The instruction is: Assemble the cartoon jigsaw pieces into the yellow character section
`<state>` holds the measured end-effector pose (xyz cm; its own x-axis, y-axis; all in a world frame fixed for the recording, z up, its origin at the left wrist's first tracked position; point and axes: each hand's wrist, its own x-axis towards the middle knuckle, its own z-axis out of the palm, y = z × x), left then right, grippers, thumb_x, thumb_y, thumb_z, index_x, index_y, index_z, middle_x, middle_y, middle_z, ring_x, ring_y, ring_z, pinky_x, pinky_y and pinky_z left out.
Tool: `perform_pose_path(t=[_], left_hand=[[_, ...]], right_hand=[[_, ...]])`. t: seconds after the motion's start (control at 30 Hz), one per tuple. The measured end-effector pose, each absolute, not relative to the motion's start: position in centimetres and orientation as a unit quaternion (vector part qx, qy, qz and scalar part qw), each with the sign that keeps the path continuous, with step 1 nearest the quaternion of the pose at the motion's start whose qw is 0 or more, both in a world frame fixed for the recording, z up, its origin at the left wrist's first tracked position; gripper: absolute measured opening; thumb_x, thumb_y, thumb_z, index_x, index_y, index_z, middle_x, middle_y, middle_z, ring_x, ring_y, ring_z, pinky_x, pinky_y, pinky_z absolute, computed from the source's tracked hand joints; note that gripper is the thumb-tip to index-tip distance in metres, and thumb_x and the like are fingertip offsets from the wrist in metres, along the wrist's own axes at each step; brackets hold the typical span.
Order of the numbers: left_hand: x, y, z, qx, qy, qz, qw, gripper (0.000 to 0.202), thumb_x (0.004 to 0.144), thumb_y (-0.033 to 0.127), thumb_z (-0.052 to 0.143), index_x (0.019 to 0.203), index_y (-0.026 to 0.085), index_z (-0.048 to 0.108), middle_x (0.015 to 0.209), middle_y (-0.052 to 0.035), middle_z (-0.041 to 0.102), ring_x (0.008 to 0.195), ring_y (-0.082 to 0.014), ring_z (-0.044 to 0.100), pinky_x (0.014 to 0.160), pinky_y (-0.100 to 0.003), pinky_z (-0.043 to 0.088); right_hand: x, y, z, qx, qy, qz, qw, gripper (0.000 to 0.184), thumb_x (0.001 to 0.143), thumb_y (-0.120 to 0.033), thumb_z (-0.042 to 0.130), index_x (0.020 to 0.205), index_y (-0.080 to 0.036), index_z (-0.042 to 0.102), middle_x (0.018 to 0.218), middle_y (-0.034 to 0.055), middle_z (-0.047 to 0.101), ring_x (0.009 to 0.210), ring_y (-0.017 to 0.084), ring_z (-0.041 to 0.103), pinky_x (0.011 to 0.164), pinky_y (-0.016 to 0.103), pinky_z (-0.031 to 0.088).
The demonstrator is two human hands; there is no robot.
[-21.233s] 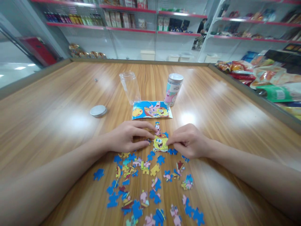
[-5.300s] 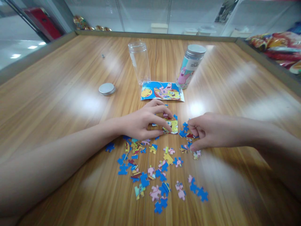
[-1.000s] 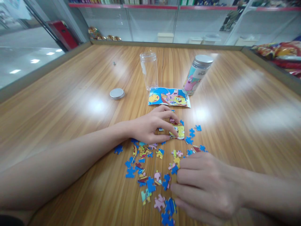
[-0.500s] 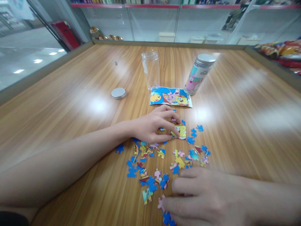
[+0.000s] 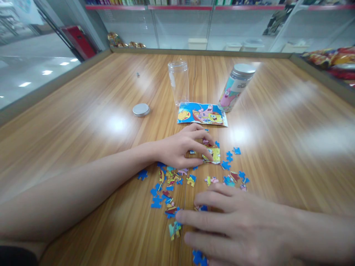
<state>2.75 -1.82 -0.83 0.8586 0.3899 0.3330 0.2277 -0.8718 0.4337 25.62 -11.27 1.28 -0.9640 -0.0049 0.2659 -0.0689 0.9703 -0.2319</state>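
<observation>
My left hand rests with its fingers apart over a partly joined jigsaw section, yellow with a cartoon face, its fingertips touching it. Closer to me, my right hand is stretched out over loose jigsaw pieces, its fingers spread and a fingertip at a blue piece. It hides several pieces beneath. Loose jigsaw pieces in blue, pink and yellow lie between and around both hands. A blue piece lies to the right of the joined section. Beyond my left hand lies the picture card with cartoon figures.
A clear jar without a lid stands behind the card. To its right is a capped cartoon-printed canister. A silver lid lies on the wooden table. Snack packets sit past the right edge.
My right hand has moved left and slightly away from me over the loose pieces, its fingers spreading and covering more of them. My left hand stays in place on the joined section.
</observation>
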Motion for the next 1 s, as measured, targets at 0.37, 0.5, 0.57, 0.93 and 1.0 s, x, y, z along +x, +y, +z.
perform_pose_path(t=[0.37,0.5,0.57,0.93,1.0], left_hand=[[2.8,-1.8,-0.7,0.944,0.166,0.211,0.194,0.022,0.087,0.024,0.068,0.107,0.028,0.076,0.127,-0.0077,0.062,0.121,-0.0263,0.048,0.114,-0.048,0.036],[2.9,-1.9,-0.5,0.937,0.171,0.217,0.213,0.022,0.087,0.024,0.068,0.107,0.029,0.075,0.126,-0.0074,0.064,0.120,-0.0260,0.051,0.114,-0.049,0.036],[2.8,-1.9,-0.2,0.929,0.177,0.226,0.232,0.023,0.087,0.024,0.068,0.109,0.028,0.075,0.125,-0.0078,0.065,0.120,-0.0256,0.052,0.113,-0.048,0.037],[2.8,-0.8,-1.6,0.871,0.200,0.337,0.296,0.032,0.086,0.001,0.055,0.093,0.021,0.078,0.111,-0.0097,0.070,0.107,-0.0196,0.064,0.102,-0.042,0.050],[2.8,-0.7,-2.1,0.873,0.195,0.350,0.279,0.035,0.083,-0.003,0.052,0.087,0.021,0.078,0.109,-0.0092,0.070,0.105,-0.0192,0.065,0.100,-0.041,0.052]], right_hand=[[25.4,-10.9,0.9,0.066,-0.972,0.127,0.187,0.024,0.101,-0.031,0.053,0.109,-0.016,0.070,0.129,0.0091,0.066,0.117,0.025,0.057,0.101,0.045,0.041],[25.3,-11.1,0.8,0.049,-0.973,0.151,0.166,0.030,0.103,-0.033,0.048,0.111,-0.013,0.069,0.127,0.0100,0.066,0.121,0.026,0.055,0.106,0.048,0.037],[25.4,-11.1,0.8,0.039,-0.972,0.162,0.167,0.031,0.104,-0.034,0.047,0.109,-0.012,0.069,0.120,0.0107,0.069,0.117,0.025,0.057,0.108,0.049,0.036],[25.5,-10.6,0.8,0.010,-0.971,0.159,0.175,0.031,0.100,-0.038,0.054,0.102,-0.012,0.069,0.117,0.0101,0.070,0.123,0.025,0.055,0.111,0.047,0.032],[25.5,-10.6,0.7,0.010,-0.971,0.159,0.178,0.030,0.099,-0.039,0.055,0.100,-0.012,0.070,0.116,0.0103,0.070,0.123,0.025,0.055,0.111,0.047,0.033]])
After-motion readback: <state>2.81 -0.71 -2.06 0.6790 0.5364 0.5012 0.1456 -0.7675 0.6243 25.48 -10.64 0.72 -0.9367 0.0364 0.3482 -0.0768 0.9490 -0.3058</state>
